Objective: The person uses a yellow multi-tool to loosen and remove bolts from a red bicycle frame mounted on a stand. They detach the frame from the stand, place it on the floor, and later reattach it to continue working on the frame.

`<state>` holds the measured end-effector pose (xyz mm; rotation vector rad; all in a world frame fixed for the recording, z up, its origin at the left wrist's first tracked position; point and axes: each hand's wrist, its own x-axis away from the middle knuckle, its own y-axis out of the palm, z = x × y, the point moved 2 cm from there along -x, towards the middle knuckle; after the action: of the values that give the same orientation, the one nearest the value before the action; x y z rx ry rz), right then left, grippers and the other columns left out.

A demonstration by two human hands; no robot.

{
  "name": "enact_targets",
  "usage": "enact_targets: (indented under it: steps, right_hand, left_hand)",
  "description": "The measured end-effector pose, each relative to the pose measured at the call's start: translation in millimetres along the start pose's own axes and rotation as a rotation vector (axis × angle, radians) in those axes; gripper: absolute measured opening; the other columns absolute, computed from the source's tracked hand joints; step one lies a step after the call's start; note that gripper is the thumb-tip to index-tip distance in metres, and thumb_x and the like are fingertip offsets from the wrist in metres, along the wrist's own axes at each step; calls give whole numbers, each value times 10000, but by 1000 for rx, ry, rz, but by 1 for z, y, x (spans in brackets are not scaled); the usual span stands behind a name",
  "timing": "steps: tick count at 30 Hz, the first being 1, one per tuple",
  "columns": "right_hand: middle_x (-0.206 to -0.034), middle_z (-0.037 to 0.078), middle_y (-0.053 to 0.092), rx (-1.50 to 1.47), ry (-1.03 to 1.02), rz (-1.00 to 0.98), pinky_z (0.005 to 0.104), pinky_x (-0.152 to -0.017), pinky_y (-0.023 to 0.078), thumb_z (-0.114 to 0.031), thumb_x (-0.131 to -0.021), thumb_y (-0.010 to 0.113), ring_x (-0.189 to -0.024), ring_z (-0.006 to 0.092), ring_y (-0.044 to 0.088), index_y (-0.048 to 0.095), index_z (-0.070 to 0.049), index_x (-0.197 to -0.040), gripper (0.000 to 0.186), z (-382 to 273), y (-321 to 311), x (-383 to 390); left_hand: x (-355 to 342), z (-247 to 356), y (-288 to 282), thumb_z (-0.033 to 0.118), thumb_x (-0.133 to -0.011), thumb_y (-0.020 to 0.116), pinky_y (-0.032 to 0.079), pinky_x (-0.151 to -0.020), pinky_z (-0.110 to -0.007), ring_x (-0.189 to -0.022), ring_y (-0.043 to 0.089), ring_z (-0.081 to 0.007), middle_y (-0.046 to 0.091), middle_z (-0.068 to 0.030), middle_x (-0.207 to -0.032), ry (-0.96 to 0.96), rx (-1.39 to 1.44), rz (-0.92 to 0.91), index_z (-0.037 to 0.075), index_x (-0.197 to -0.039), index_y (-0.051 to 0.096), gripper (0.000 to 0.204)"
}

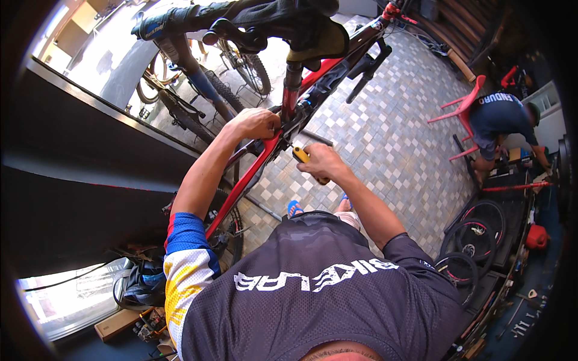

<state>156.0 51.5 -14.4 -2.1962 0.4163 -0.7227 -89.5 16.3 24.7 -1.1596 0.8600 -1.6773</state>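
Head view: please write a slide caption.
Left hand at a red bicycle frame, right hand holding a yellow tool.

Red-and-black bike frame [248,174], yellow-and-black tool [300,154], grey, beige and white mosaic-patterned floor [397,138], red chair [464,113]

- My single view is a wide fisheye, the left one of a pair on my head, looking steeply down and somewhat forward.
- Closest to it, my dark jersey [301,253] fills the lower middle.
- Farther from the lens, my left hand [257,124] and right hand [324,161] sit near the centre, by the red bicycle frame [244,179].
- Beyond, it reaches parked bicycles [250,71] at upper left and a co-worker [503,117] at far right.
- Straight edges bow toward the black rim.
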Motion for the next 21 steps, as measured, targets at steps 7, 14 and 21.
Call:
enact_targets:
  steps: [7, 14, 21]
  right_hand:
    - [-824, 159, 688, -702, 168, -127, 395, -584, 569, -272, -853, 666, -626, 227, 701, 589, 60, -1067, 402, 8, 40, -6]
    - [-806, 78, 638, -713, 179, -185, 335, -567, 552, -273, -877, 740, -621, 156, 630, 642, 36, -1148, 422, 22, 41, -15]
    - [-953, 258, 721, -177, 71, 147, 450, -854, 560, -390, -776, 798, -927, 372, 727, 728, 61, -1022, 519, 11, 22, -1]
  left_hand:
    - [2, 4, -3, 267, -801, 709, 572, -832, -432, -955, 728, -308, 751, -103, -988, -24, -8, -3, 133, -1128, 746, 355]
    - [1, -8, -1, 231, -816, 739, 567, -853, -430, -979, 731, -298, 763, -103, -1022, 67, 135, 31, 137, -1143, 757, 341]
    - [6, -3, -4, 268, -811, 748, 567, -868, -436, -1010, 729, -302, 764, -102, -1049, 17, 86, -8, 151, -1171, 745, 379]
